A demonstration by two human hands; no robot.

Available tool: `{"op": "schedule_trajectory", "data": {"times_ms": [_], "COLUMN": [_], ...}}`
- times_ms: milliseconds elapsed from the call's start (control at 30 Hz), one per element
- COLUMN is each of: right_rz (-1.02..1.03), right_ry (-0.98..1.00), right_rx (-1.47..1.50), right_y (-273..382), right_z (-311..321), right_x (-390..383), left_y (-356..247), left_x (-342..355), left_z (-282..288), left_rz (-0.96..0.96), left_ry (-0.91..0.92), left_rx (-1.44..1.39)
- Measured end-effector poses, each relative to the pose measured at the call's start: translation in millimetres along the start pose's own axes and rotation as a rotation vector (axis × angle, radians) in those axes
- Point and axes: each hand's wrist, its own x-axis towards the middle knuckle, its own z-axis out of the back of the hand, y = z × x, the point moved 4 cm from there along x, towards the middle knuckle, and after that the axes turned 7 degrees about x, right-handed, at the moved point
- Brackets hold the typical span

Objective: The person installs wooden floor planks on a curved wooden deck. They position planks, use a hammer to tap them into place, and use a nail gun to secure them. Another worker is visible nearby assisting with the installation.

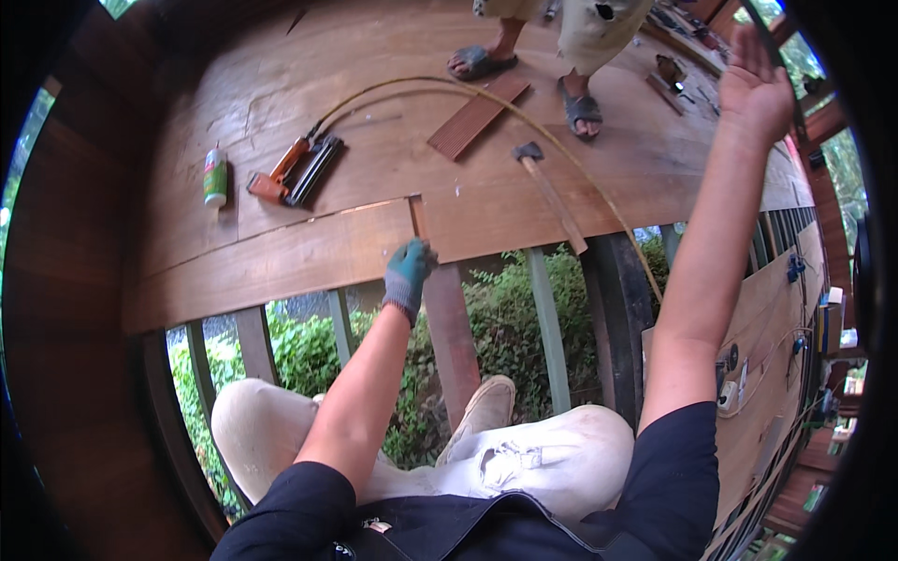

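Note:
My left hand (410,268), in a green and grey work glove, is at the front end of a wooden board (299,241), beside a narrow gap (417,217) in the planking. Its fingers are curled, and what they hold, if anything, is hidden. My right hand (756,89) is bare and raised at the upper right, palm showing and fingers stretched out, holding nothing. Beyond the board lies an orange and black nail gun (296,171) with a yellow hose (524,105). A hatchet (552,196) with a wooden handle lies right of my left hand.
A green and white bottle (215,178) stands left of the nail gun. A grooved reddish plank (479,117) lies near another person's sandalled feet (580,110). Open joists (547,327) span foliage beneath me. A dark wooden wall (75,234) rises at left; a sheet (748,346) lies right.

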Motion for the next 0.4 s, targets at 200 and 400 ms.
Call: {"op": "schedule_trajectory", "data": {"times_ms": [200,400], "right_rz": [0.176,-0.329], "right_ry": [-0.313,-0.165], "right_rx": [-0.535,-0.891], "right_y": [24,-27], "right_z": [-67,-64], "right_x": [-120,-218], "left_y": [-29,-76], "left_x": [25,-42], "left_z": [51,-12], "left_rz": [-0.065,-0.745], "left_ry": [-0.083,-0.345], "left_rx": [-0.151,0.652]}}
